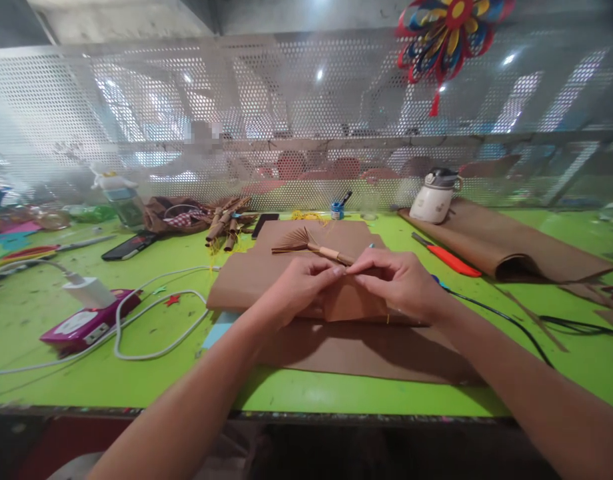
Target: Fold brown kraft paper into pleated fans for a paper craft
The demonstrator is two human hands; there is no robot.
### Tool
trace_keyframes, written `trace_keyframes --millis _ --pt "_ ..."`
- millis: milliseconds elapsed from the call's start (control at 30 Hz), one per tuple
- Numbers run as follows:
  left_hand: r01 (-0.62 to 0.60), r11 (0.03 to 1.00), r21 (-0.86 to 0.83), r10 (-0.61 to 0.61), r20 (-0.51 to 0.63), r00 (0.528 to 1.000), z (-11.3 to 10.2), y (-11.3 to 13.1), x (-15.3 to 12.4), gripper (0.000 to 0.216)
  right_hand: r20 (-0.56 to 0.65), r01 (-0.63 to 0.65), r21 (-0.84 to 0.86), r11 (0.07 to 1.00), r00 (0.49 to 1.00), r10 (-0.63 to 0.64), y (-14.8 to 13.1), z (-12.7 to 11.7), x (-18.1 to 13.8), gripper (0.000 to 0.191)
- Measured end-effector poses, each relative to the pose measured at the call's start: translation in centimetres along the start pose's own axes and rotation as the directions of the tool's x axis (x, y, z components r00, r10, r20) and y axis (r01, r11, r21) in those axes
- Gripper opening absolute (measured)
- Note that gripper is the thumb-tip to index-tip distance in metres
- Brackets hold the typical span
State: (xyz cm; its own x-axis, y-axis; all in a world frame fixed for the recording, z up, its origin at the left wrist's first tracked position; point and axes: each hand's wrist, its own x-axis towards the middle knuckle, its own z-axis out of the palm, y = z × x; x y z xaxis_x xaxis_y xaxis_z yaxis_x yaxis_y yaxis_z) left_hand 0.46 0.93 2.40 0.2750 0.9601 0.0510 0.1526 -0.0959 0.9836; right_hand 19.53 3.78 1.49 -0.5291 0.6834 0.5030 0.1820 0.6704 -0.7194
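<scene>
My left hand (306, 283) and my right hand (404, 280) meet fingertip to fingertip over the middle of the table. Both pinch the top edge of a small piece of brown paper (356, 301), which hangs below the fingers. Just beyond them lies a brown paper piece with a pleated, fan-like end (294, 241) and a rolled stem, partly behind my right fingers. Underneath are larger sheets of brown paper (246, 277), stacked and folded over. The fingers hide the exact edge being held.
On the left are a purple power strip (86, 327) with a white cable, a phone (130, 245) and brown paper rolls (226, 223). A white bottle (433, 197), a red-handled knife-like tool (451, 259) and a large brown paper roll (516, 240) lie right. A perforated screen (306, 113) stands behind.
</scene>
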Motion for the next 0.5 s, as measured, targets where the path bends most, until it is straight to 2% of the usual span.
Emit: trace_keyframes --millis 100,200,333,500 --pt "0.08 0.997 -0.023 -0.078 0.058 0.995 -0.06 -0.28 -0.04 0.033 0.017 0.056 -0.046 0.997 0.998 -0.055 -0.11 -0.1 -0.06 0.013" --pt "0.064 0.998 -0.017 -0.062 0.1 0.993 -0.12 -0.31 -0.05 0.031 0.027 0.079 -0.008 0.997 0.997 -0.078 -0.2 -0.35 0.0 0.011" --pt "0.037 0.999 0.02 -0.039 0.091 0.995 -0.02 -0.3 0.03 0.026 0.038 0.049 0.036 0.998 0.998 -0.051 -0.04 -0.71 0.08 0.008" --pt "0.097 0.995 0.0 -0.096 0.131 0.987 0.04 -0.58 -0.04 0.026 0.075 0.066 0.055 0.996 0.995 -0.07 0.17 -0.88 0.11 0.008"
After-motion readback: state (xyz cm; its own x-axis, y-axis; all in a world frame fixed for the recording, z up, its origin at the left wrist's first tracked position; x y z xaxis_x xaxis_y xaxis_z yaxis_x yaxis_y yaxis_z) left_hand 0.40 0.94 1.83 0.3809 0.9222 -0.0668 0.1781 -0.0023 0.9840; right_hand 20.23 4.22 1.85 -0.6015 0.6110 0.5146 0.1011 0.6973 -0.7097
